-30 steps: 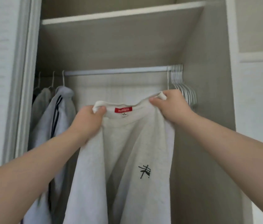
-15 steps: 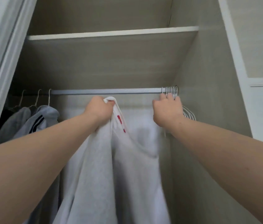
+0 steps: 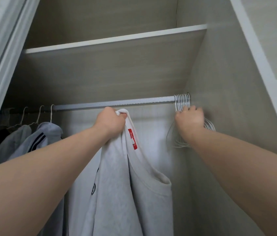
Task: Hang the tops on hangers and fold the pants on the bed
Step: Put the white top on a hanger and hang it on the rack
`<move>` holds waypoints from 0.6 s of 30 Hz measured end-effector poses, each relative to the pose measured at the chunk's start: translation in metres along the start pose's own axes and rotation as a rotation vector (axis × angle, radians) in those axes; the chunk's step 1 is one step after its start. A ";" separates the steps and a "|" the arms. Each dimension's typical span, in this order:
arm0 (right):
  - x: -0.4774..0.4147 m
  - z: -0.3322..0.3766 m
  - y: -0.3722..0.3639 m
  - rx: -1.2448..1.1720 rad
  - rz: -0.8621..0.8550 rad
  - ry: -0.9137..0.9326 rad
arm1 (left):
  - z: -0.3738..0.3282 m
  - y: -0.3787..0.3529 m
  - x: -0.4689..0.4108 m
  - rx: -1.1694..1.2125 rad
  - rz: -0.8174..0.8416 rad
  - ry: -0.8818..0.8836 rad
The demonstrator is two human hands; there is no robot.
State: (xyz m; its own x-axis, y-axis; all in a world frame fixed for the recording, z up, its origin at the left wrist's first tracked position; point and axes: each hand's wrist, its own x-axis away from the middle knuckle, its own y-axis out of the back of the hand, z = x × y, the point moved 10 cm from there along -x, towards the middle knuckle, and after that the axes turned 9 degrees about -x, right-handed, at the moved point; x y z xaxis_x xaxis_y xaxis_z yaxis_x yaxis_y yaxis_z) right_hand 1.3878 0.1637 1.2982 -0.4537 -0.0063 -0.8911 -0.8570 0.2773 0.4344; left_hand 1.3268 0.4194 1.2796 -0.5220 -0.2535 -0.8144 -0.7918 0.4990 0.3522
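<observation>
The sweatshirt (image 3: 117, 193) below the rod (image 3: 113, 103) is matt fleecy cloth; that rod is ribbed metal, the hangers (image 3: 182, 101) thin white wire.

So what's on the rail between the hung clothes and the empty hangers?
Nothing: the head view shows bare rail from the striped top to the white hangers.

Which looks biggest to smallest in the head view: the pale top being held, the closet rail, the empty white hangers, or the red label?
1. pale top
2. closet rail
3. empty white hangers
4. red label
The top hangs nearer the camera, which flatters its size.
</observation>
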 end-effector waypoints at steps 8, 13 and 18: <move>-0.016 -0.016 0.011 -0.268 -0.009 -0.048 | -0.004 -0.006 -0.001 0.007 0.029 -0.039; -0.019 -0.019 0.022 -0.361 -0.010 -0.060 | -0.004 0.000 0.003 0.018 0.034 -0.048; -0.015 -0.026 0.044 -0.476 -0.073 -0.090 | -0.004 0.011 0.010 0.020 0.027 -0.050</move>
State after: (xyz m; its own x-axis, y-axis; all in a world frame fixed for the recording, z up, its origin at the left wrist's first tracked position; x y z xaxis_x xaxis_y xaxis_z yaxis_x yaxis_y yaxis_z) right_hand 1.3507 0.1512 1.3340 -0.3834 0.0798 -0.9201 -0.9118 -0.1912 0.3633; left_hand 1.3122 0.4191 1.2772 -0.5258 -0.1985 -0.8271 -0.7713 0.5212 0.3653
